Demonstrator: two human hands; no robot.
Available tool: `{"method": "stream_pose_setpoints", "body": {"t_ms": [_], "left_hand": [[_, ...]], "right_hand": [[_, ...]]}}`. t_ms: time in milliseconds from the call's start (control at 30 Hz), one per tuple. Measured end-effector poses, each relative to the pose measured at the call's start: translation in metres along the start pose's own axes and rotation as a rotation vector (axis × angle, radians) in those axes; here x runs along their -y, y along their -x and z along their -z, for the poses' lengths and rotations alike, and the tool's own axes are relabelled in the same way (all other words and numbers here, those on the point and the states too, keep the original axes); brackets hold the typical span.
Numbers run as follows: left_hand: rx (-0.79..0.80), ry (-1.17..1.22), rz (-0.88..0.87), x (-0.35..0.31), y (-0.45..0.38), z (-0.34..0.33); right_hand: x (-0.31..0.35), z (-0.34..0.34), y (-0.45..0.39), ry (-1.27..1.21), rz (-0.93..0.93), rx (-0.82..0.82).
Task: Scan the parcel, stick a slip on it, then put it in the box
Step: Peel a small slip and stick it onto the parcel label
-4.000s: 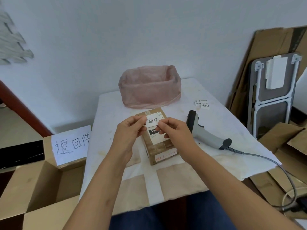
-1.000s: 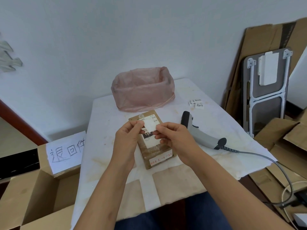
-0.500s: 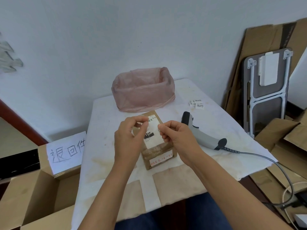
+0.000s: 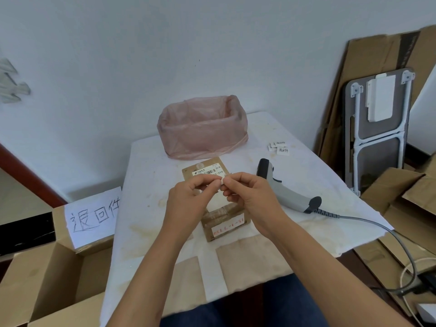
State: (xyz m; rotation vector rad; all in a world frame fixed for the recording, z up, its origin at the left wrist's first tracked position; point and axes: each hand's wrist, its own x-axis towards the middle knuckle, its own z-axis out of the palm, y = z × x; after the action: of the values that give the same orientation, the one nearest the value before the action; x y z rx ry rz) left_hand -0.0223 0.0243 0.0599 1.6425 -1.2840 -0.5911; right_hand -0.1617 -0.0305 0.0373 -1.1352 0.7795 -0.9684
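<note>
The brown cardboard parcel (image 4: 217, 201) lay flat on the white-covered table (image 4: 146, 185) in the head view, its long axis running away from the person and slightly to the left, with the white shipping label and barcode at its far end and a pale strip with red writing on its near end face. Both hands hovered just above it and hid most of its middle. The left hand (image 4: 188, 199) and the right hand (image 4: 250, 194) met fingertip to fingertip, each pinching a small white paper slip (image 4: 222, 181); only a sliver of the slip showed, and any writing on it could not be read.

Behind the parcel stood a rectangular bin lined with a pink plastic bag (image 4: 203, 128), whose inside looked bare as far as the view reached. A grey handheld barcode scanner (image 4: 285, 190) lay to the right of the parcel, its cable trailing off the table edge. More small white slips (image 4: 278, 147) sat near the far right corner. To the left, below the table, an open brown cardboard box (image 4: 47, 274) carried a handwritten white sign (image 4: 94, 215); its bottom was cut off by the frame.
</note>
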Motion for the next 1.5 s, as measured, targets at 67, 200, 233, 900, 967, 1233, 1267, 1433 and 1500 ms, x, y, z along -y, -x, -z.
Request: {"method": "stream_pose_setpoints", "body": {"t_ms": [67,200,233,900,967,1233,1267,1433,1500], "left_hand": [[0.004,0.011,0.000,0.0012,-0.0014,0.0018],[0.011,-0.015,0.004,0.0022,-0.0031,0.0047],[0.009,-0.038,-0.005,0.0026,-0.0039,0.0052],[0.028,-0.230,-0.156,0.0007,-0.0068,0.0068],[0.046,-0.107,-0.028,0.0022,-0.0071,0.0062],[0.057,0.275,0.135,0.0034,-0.0045,0.0046],[0.054,0.275,0.141,0.0033,-0.0044,0.0041],[0.087,0.248,0.135,0.0013,-0.0027,0.0043],[0.107,0.223,0.130,0.0008,-0.0026,0.0046]], "right_hand": [[0.0004,0.0000,0.0001,0.006,0.002,0.012],[0.0016,-0.0005,-0.0005,0.037,0.015,0.011],[0.0016,-0.0007,-0.0006,0.044,0.017,0.012],[0.0027,-0.0018,-0.0003,0.160,0.061,-0.023],[0.0033,-0.0024,-0.0007,0.160,0.065,-0.029],[0.0011,-0.0050,0.0008,0.240,0.121,-0.056],[0.0004,-0.0054,0.0007,0.253,0.124,-0.069],[-0.0029,-0.0046,-0.0001,0.326,0.154,-0.125],[-0.0037,-0.0037,-0.0005,0.372,0.176,-0.146]]}}
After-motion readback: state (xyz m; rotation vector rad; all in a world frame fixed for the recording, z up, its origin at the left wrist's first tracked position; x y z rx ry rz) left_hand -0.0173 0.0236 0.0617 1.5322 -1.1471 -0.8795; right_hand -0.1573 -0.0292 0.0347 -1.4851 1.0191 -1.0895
